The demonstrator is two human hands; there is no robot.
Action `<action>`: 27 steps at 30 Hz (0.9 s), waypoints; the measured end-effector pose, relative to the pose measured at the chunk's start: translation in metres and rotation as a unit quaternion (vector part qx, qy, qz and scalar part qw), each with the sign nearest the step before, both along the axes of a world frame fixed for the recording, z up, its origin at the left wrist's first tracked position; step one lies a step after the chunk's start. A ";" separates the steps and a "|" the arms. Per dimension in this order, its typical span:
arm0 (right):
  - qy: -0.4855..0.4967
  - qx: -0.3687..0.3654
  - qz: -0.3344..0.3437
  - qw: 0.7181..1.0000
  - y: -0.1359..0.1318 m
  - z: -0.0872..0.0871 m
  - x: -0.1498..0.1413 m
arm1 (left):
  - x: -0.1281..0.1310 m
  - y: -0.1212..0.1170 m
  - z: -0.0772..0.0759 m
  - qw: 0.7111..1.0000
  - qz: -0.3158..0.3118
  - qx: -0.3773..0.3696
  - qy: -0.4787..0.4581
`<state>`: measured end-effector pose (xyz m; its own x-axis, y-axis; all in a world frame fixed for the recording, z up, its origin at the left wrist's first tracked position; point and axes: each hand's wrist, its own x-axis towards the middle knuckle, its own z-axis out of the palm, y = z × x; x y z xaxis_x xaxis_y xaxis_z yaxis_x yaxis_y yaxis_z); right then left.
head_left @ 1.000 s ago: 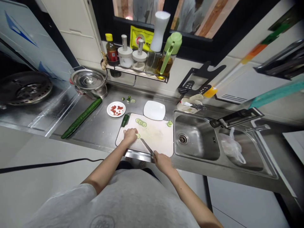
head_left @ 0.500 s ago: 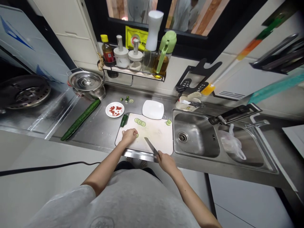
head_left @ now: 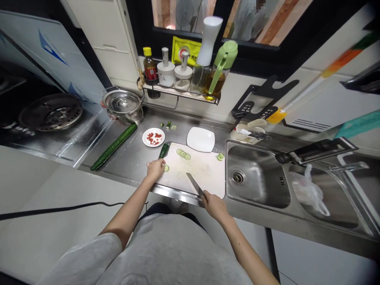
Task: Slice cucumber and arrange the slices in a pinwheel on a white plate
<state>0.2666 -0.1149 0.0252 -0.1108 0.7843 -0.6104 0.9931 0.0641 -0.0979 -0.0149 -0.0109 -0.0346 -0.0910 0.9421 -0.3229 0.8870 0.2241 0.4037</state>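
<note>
A pale cutting board (head_left: 202,170) lies on the steel counter beside the sink. My left hand (head_left: 154,170) rests curled on the board's left edge, its fingers closed on a cucumber piece (head_left: 166,168) whose cut end shows. My right hand (head_left: 214,205) grips the handle of a knife (head_left: 194,183), whose blade lies over the board's near edge, apart from the cucumber. A row of cucumber slices (head_left: 183,153) lies at the board's far side, and a dark green cucumber stub (head_left: 163,151) sits at its far left corner.
A whole cucumber (head_left: 114,146) lies on the counter left, near a lidded steel pot (head_left: 123,103). A small dish of red bits (head_left: 153,137) and a white plate (head_left: 201,139) sit behind the board. The sink (head_left: 258,180) is right; a condiment rack (head_left: 184,92) hangs at the back wall.
My right hand has drawn the knife away from the cucumber piece to the board's near right. My left hand has slid with the piece to the board's left edge. The view shifted.
</note>
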 end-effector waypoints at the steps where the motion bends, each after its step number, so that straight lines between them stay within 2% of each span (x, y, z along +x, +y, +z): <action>1: -0.002 -0.002 0.000 1.000 0.000 0.001 0.000 | 0.000 0.000 0.000 1.000 0.000 0.008 0.005; 9: -0.006 0.008 -0.015 1.000 -0.001 0.004 0.006 | 0.007 -0.002 0.001 1.000 0.002 0.013 0.021; 11: -0.011 0.010 -0.027 1.000 -0.001 0.004 0.009 | 0.020 0.003 0.004 1.000 0.002 0.026 0.003; 15: -0.012 0.019 -0.044 0.999 0.001 0.005 0.014 | 0.058 0.024 0.006 0.997 -0.046 0.047 -0.043; 19: -0.015 0.029 -0.051 0.998 0.001 0.005 0.017 | 0.091 0.047 0.002 0.994 -0.078 0.056 -0.043; 23: -0.013 0.027 -0.060 0.998 -0.001 0.004 0.019 | 0.103 0.062 -0.004 0.992 -0.119 0.050 -0.012; 27: -0.012 0.028 -0.070 0.997 -0.004 0.002 0.022 | 0.104 0.064 -0.005 0.986 -0.151 0.075 0.007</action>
<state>0.2887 -0.1189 0.0273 0.0157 0.8242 -0.5660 0.9947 -0.0705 -0.0750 0.0894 0.0531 -0.0399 0.1970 0.9641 -0.1779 0.9102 -0.1124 0.3986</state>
